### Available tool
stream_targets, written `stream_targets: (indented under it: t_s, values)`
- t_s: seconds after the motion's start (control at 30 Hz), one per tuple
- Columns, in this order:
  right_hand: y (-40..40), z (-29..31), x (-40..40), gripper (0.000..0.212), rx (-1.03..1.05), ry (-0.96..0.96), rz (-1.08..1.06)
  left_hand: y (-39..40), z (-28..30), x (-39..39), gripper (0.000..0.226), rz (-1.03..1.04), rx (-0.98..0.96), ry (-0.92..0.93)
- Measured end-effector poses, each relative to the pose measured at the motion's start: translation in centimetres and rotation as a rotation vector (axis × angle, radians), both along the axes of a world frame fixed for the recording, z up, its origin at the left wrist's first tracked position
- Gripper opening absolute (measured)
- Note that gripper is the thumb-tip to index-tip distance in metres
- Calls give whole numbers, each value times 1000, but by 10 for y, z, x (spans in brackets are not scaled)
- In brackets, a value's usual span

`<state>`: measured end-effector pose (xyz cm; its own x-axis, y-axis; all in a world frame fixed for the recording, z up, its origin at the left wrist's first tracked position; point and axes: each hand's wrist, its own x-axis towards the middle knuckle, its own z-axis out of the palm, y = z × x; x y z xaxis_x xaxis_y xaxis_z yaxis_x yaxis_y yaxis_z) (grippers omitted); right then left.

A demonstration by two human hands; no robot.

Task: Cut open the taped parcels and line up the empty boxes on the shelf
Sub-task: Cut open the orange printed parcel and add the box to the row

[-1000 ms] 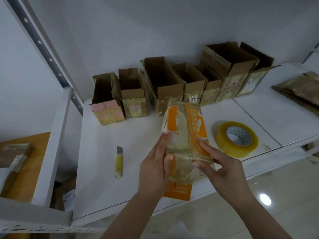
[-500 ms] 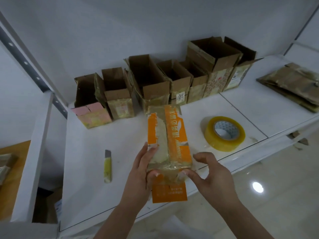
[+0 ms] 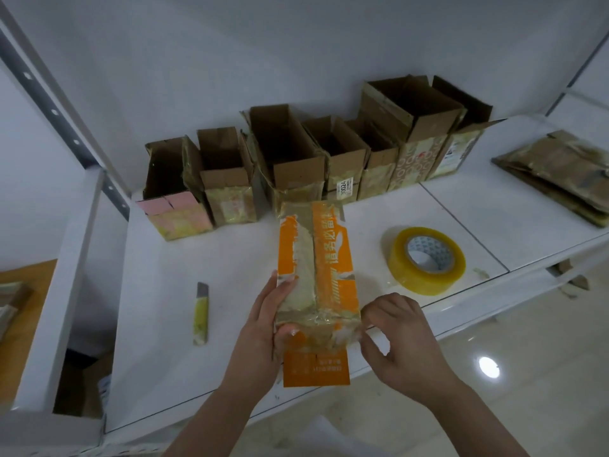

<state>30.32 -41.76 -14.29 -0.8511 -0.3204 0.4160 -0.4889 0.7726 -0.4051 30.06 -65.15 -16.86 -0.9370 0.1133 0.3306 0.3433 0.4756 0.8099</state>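
Head view, shelf: white shelf (image 3: 204, 258) spans the frame; its front edge runs from lower left to right.
Opened boxes: row of empty boxes (image 3: 309, 159) stands upright along the back wall, upper centre, flaps up, touching side by side.
Flattened cardboard: folded stack (image 3: 560, 173) lies at the right edge.
Parcel: orange taped parcel (image 3: 316, 268) lies lengthwise at centre, near end overhanging the shelf edge, one orange flap hanging below it.
Tape roll: yellow tape roll (image 3: 426, 260) sits right of the parcel, apart from it.
Left hand: left hand (image 3: 263, 328) grips the parcel's near left corner, thumb on the end face.
Right hand: right hand (image 3: 398, 338) has its fingers curled, pinching at the tape on the near right corner.
Knife: yellow utility knife (image 3: 201, 313) lies untouched, left of the parcel.
Advice: judged step is freeing the end seam; brace the parcel firmly with the left hand and peel along the seam, or fetch the knife and cut away from the fingers.
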Motion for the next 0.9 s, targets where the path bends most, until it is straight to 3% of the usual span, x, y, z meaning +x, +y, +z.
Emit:
stream_targets:
  t_s: [0.13, 0.3, 0.5, 0.67, 0.77, 0.9]
  values:
    - [-1, 3, -12, 32, 112, 98, -29, -1, 0, 1, 59, -4, -15, -49]
    - [-2, 4, -15, 41, 235, 151, -55, -2, 6, 0, 61, -52, -43, -62]
    - [-2, 3, -19, 73, 296, 201, -30, -5, 9, 0, 62, -79, -65, -93]
    - [0, -4, -21, 62, 328, 245, -93, -3, 10, 2, 64, -89, -48, -105]
    - [-4, -11, -22, 72, 351, 262, -59, -5, 10, 0, 75, -87, -46, -107]
    - [2, -2, -24, 64, 244, 308, -21, -6, 10, 1, 76, -90, -53, -114]
